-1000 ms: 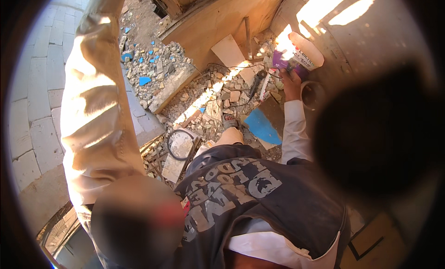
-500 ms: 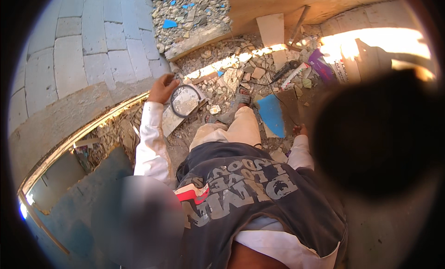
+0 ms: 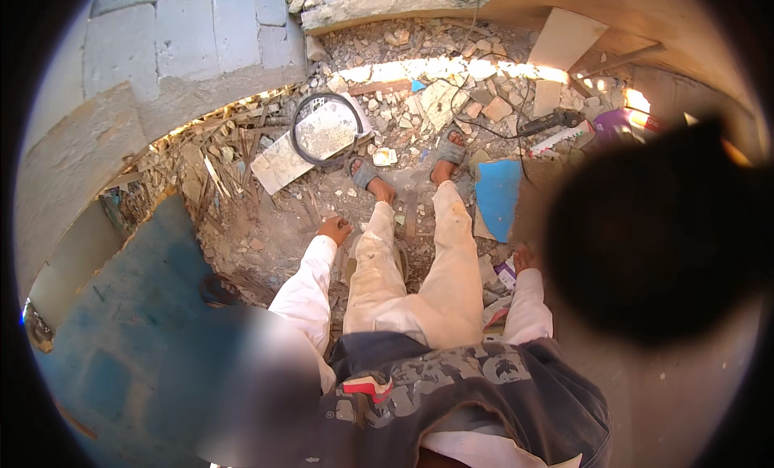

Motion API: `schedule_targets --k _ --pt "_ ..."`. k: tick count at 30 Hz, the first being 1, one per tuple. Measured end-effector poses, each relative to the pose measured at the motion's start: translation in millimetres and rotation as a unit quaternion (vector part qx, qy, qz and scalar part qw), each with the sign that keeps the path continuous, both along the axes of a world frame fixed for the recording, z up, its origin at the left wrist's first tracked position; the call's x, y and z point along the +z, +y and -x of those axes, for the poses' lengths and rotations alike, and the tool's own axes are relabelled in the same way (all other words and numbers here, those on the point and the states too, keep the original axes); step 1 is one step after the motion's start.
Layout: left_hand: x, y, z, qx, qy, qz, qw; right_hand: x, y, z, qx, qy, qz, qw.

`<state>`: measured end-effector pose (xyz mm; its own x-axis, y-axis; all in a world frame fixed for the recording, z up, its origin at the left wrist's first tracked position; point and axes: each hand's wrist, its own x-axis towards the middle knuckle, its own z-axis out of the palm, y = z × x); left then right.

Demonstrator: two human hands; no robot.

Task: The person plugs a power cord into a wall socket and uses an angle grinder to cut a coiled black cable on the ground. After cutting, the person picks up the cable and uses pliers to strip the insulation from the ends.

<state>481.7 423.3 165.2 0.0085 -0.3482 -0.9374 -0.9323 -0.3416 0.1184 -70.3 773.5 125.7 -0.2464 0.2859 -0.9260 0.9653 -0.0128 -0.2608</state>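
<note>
— Both arms are down, and the left hand [image 3: 334, 229] hangs just beside the left trouser leg [image 3: 377, 258], its white sleeve [image 3: 306, 287] angling up from the lower edge!

— And its grip?

— Fingers bent inward, nothing seen between them; whether they press together, there's no telling at this size.

— Over to the right hand [image 3: 526, 260], then!

— Low as well, close to a purple-and-white packet [image 3: 506, 274] that lies to its left on the littered floor. Just above it, toward the feet, sits a board with a blue face [image 3: 498, 200]. A dark blur crowds that side, so spread or closed cannot be told, nor whether it touches either one.

— So which step is this?

— It looks like a pause between handlings. Closing on that packet would call for only a short reach and parted fingers; the corded black tool [image 3: 548, 124] and the black hoop [image 3: 326, 129] lie well apart from both hands, and would call for a lean forward.
</note>
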Motion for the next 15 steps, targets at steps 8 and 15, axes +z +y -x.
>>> schedule_targets --k 8,15 --pt "-185.5 -25.8 -10.7 0.072 0.01 0.116 0.991 -3.3 -131.0 -102.0 0.506 -0.031 -0.003 0.862" --pt "-289.6 -58.8 -43.9 -0.113 -0.028 0.314 0.942 -23.2 -196.0 -182.0 0.663 -0.045 0.007 0.747"
